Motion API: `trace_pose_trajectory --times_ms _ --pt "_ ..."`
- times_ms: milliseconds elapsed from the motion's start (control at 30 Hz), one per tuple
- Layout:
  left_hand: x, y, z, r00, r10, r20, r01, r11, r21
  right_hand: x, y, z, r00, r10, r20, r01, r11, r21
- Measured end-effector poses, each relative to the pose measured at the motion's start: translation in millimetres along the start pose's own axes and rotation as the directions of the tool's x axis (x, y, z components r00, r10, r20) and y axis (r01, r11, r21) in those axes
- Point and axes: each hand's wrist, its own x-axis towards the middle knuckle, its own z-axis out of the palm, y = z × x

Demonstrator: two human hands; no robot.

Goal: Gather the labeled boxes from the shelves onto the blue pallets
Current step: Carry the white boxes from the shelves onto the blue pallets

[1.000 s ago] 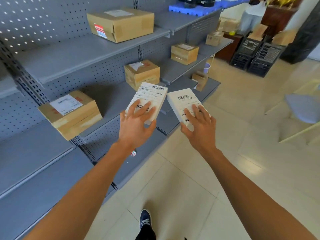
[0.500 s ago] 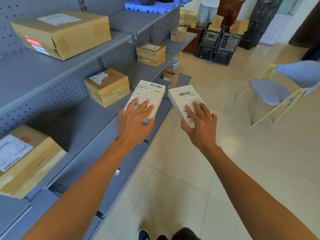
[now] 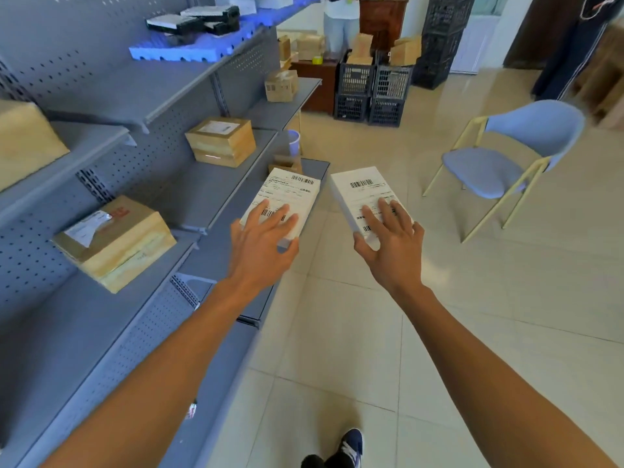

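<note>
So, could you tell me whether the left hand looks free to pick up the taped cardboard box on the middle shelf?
Probably not as things stand: the left hand already has its grip on a white labeled box. Nothing blocks the way to the cardboard box, though.

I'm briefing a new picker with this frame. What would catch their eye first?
First, the two white labeled boxes held out at the centre: the left hand grips the left white box and the right hand grips the right white box. Next, the grey shelves along the left with brown cardboard boxes, a blue pallet on the top shelf, and the blue chair on the right.
</note>
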Motion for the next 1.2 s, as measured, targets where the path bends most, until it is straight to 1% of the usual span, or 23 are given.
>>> trace_pose_trajectory --times_ms 100,233,333,600,800,933,1067,1200 --pt "37 12 13 1.0 -0.003 0.002 0.003 1.0 -0.006 32 24 4 1.0 -0.008 -0.002 0.008 1.0 0.004" --pt "81 23 31 0.999 0.033 -0.033 -0.033 0.999 -0.009 67 49 10 1.0 -0.004 -0.017 0.004 1.0 0.015" --pt "111 25 46 0.998 0.051 -0.033 -0.052 0.999 -0.011 94 67 19 1.0 -0.003 -0.024 0.003 1.0 0.005" --pt "193 -6 107 1.0 0.017 -0.004 -0.017 0.999 -0.033 172 100 73 0.999 0.002 0.037 -0.001 1.0 -0.026" --pt "289 -46 148 0.999 0.005 -0.038 -0.007 0.998 -0.06 256 119 126 0.998 -0.033 0.054 0.038 0.995 -0.093" --pt "355 -61 165 0.999 0.023 -0.025 -0.025 0.997 -0.077 309 132 150 0.999 -0.014 0.029 0.017 0.994 -0.107" --pt "417 -58 180 0.998 0.047 -0.046 -0.051 0.993 -0.107 355 152 166 1.0 0.02 -0.001 -0.02 0.994 -0.11" --pt "475 -50 203 0.997 0.082 -0.01 -0.082 0.996 -0.042 402 187 182 0.999 0.048 -0.026 -0.05 0.994 -0.101"
